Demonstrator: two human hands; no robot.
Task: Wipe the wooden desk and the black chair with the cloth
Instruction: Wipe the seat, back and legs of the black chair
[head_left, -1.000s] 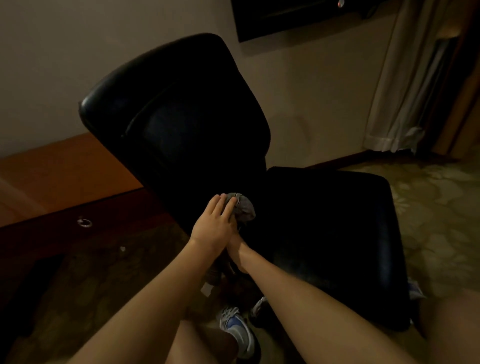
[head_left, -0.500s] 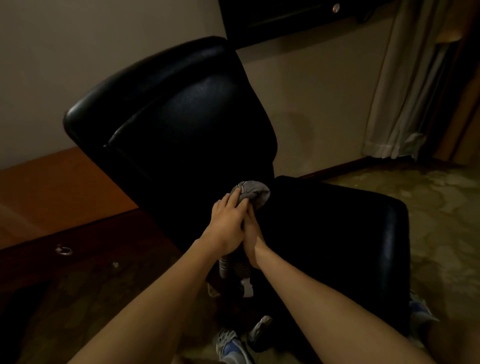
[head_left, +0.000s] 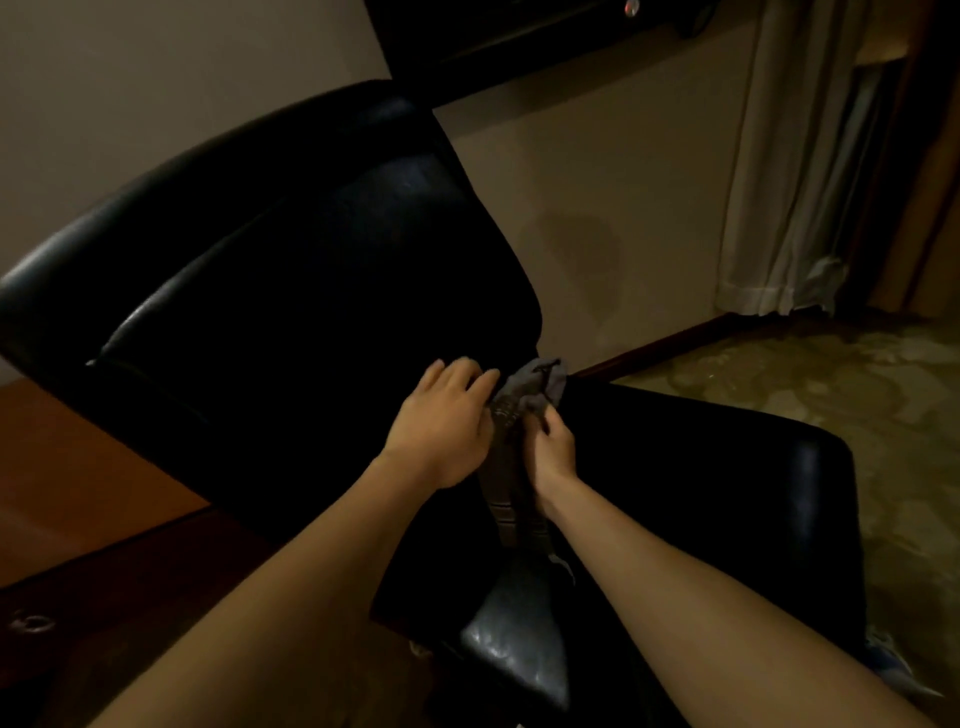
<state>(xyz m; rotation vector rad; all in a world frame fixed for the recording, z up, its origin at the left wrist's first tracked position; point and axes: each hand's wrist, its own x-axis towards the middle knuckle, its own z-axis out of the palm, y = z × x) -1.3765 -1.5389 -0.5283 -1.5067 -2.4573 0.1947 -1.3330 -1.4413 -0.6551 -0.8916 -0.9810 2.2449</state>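
Since a moment ago your view has dropped closer and your hands have slid right along the chair, to where backrest meets seat. At far left, the reddish-brown wooden table (head_left: 78, 478) shows behind the black padded leather chair (head_left: 291, 270), whose backrest fills the middle of the view. Your left hand (head_left: 441, 426) lies palm-down with fingers spread against the lower edge of the backrest, touching the crumpled grey cloth (head_left: 524, 400); whether it grips the cloth, you cannot tell. Your right hand (head_left: 553, 449) is clenched on the cloth, which bunches up above your fingers and hangs down between your wrists. Further right the chair's seat runs toward the patterned carpet (head_left: 857, 395), with a pale curtain (head_left: 779, 182) behind.
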